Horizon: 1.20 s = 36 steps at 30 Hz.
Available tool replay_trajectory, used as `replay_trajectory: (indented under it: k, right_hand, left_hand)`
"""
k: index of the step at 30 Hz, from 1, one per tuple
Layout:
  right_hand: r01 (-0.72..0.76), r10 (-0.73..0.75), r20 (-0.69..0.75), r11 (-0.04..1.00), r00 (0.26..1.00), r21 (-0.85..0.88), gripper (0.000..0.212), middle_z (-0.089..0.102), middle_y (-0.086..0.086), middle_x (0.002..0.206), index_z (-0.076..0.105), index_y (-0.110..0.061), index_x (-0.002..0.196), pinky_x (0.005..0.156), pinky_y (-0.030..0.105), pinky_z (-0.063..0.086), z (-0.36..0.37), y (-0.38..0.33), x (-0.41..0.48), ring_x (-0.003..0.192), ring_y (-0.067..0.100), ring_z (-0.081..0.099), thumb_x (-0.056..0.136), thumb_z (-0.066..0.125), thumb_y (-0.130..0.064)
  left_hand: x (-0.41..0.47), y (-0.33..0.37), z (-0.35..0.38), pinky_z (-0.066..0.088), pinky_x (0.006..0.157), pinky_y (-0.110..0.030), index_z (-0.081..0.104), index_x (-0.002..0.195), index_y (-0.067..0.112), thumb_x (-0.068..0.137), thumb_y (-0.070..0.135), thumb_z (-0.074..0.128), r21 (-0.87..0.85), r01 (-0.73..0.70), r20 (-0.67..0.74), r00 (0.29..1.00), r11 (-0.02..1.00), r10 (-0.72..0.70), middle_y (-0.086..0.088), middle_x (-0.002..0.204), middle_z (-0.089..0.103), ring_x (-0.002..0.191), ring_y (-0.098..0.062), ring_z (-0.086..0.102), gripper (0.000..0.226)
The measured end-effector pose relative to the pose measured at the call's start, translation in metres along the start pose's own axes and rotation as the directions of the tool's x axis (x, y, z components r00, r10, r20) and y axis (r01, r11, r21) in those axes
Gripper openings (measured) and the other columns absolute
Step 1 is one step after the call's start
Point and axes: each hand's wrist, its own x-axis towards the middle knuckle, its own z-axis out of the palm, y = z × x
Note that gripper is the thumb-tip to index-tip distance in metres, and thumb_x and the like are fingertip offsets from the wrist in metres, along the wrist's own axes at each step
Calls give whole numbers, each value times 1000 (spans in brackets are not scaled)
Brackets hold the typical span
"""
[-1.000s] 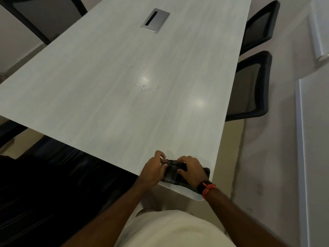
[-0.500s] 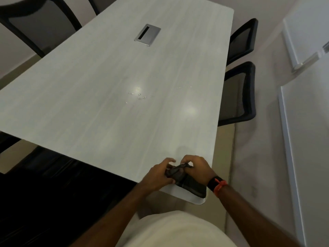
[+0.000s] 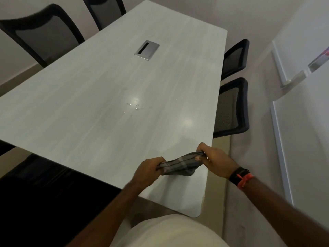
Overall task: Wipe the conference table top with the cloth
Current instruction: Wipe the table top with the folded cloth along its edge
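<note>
We stand in an office meeting room: one long pale wood-grain desk (image 3: 80, 107), a metal cable hatch (image 3: 146, 50) set flush in its top, black mesh-back chairs (image 3: 230, 106) along both sides, plain walls.

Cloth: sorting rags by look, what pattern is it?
Dark grey plaid cloth with lighter stripes, seen in the head view.

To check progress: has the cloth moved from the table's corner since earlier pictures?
Yes. The cloth now sits farther from the table corner, stretched between both hands.
</note>
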Motion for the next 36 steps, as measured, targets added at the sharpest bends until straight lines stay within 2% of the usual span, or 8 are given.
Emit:
replay_trajectory:
  k: [6,10,17,23,27,29,33,36]
  right_hand:
    - [-15,17,21,995,1000,-102,4,68,-6,98,54,-27,103,64,25,46,-12,22,26,68,6,58,102,58,-27]
    - [20,-18,-112,1000,994,19,9,69,-6,93,56,-27,97,62,22,41,-19,15,65,68,11,63,99,63,-20]
    - [289,-266,-216,954,939,82,11,69,-3,97,68,-18,98,75,11,47,-41,16,136,83,15,66,90,73,-12]
    - [527,-497,180,826,849,-201,12,62,7,117,65,-11,99,92,32,47,-3,76,151,117,28,52,87,64,-12]
    - [644,-338,622,673,706,-365,31,49,8,133,61,-16,119,102,41,43,26,105,139,132,29,36,91,61,-30]
    - [683,-299,693,626,656,-377,42,47,7,128,63,-19,118,101,44,42,34,106,139,126,29,39,91,60,-51]
    - [682,-582,385,700,716,-211,40,55,8,119,65,-16,115,96,45,45,60,82,155,118,30,47,98,52,-51]
    - [680,-612,323,713,722,-171,54,46,19,147,49,-12,146,110,57,39,93,57,164,138,39,39,103,47,-45]
  left_hand:
    - [16,5,-34,49,78,-26,76,94,22,82,10,66,50,17,-225,974,999,-6,7,90,75,86,-14,68,20]
    - [29,17,-72,50,83,-28,78,93,21,81,5,68,49,66,-353,935,997,-44,6,91,77,89,-14,69,22]
    - [31,39,-101,50,75,-24,78,93,25,82,6,71,-8,256,-585,783,967,-212,10,87,77,82,-8,68,23]
    - [8,44,8,55,80,-37,78,99,24,88,23,70,61,438,-561,758,897,-332,0,99,76,90,-24,68,14]
    - [-17,57,96,43,96,-29,69,121,26,99,29,57,137,615,-319,770,777,-553,3,125,66,116,-18,57,26]
    - [-32,67,126,38,102,-27,65,127,26,100,30,53,106,675,-289,723,730,-627,4,133,61,123,-16,52,29]
    - [-61,88,160,36,108,-29,52,139,24,97,28,60,-18,787,-356,571,617,-739,3,144,52,131,-19,48,43]
    - [-73,105,182,32,116,-35,34,151,23,94,29,64,-64,833,-367,493,550,-789,2,157,36,142,-21,37,64]
